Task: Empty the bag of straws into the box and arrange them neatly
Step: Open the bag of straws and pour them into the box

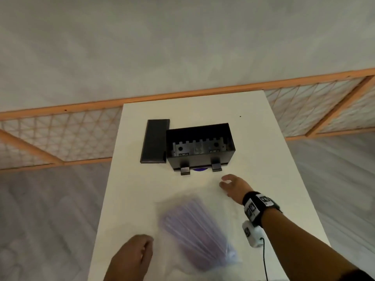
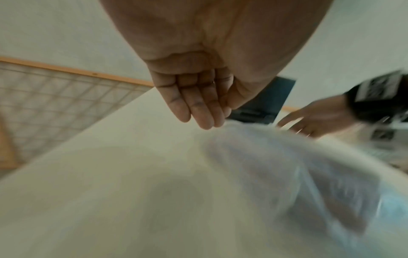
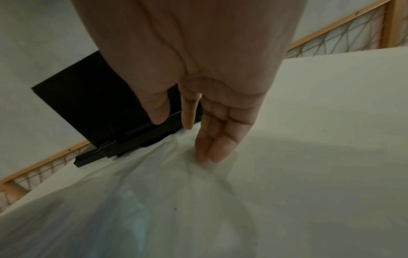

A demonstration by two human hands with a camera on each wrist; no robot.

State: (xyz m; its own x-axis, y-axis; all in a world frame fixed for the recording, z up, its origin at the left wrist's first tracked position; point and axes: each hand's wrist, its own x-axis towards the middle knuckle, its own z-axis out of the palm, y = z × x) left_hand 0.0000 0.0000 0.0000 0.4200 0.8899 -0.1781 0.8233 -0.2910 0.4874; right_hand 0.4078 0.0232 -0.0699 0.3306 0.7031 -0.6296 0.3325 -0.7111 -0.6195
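A clear plastic bag [image 1: 203,224] full of purple straws [image 1: 192,226] lies on the white table [image 1: 263,159], its mouth end towards the box. The black box [image 1: 199,147] stands open just beyond it, with no straws inside. My right hand [image 1: 227,184] reaches the bag's far corner; in the right wrist view its straight fingertips [image 3: 207,157] press down on the plastic [image 3: 154,200] in front of the box [image 3: 92,104]. My left hand [image 1: 145,246] hovers at the bag's near left side with relaxed fingers [image 2: 203,118], holding nothing beside the bag [image 2: 287,165].
The box's black lid [image 1: 155,141] lies flat against its left side. Two latches [image 1: 184,170] hang off the box front, with a small blue-purple round thing [image 1: 199,169] between them. A wooden lattice railing [image 1: 60,134] runs behind the table. Bare tabletop lies right of the box.
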